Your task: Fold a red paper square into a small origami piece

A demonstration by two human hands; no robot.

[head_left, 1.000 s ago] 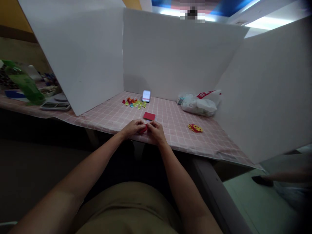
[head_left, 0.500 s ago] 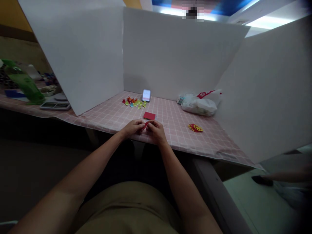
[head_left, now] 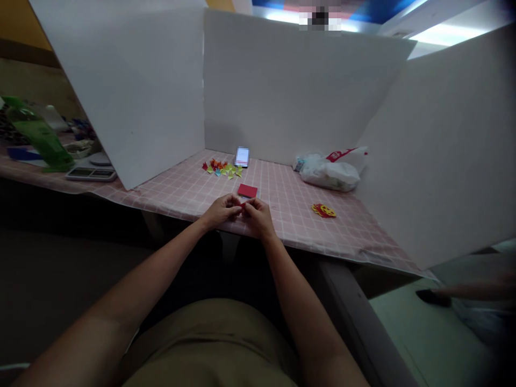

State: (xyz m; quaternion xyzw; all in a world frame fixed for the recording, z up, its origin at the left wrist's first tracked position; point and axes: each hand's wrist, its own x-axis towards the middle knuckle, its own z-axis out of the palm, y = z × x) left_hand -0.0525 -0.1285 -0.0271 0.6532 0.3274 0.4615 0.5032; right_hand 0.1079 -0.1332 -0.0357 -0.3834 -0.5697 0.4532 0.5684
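Note:
Near the front edge of the pink checked table (head_left: 185,191), my left hand (head_left: 221,210) and my right hand (head_left: 258,215) meet, both pinched on a small folded red paper (head_left: 242,205). Only a sliver of the paper shows between the fingertips. Just beyond my hands lies a stack of red paper squares (head_left: 247,190). Farther back sits a cluster of several small folded paper pieces in red, orange, yellow and green (head_left: 222,168), with a lit phone (head_left: 242,157) beside it.
White foam boards (head_left: 282,91) wall the table on three sides. A white plastic bag (head_left: 330,171) lies at the back right, a red and yellow cut-out (head_left: 323,210) in front of it. Left of the boards stand a scale (head_left: 92,173) and a green bottle (head_left: 38,137).
My fingers have drawn closer together on the red paper, so less of it shows. The hands stay in the same place.

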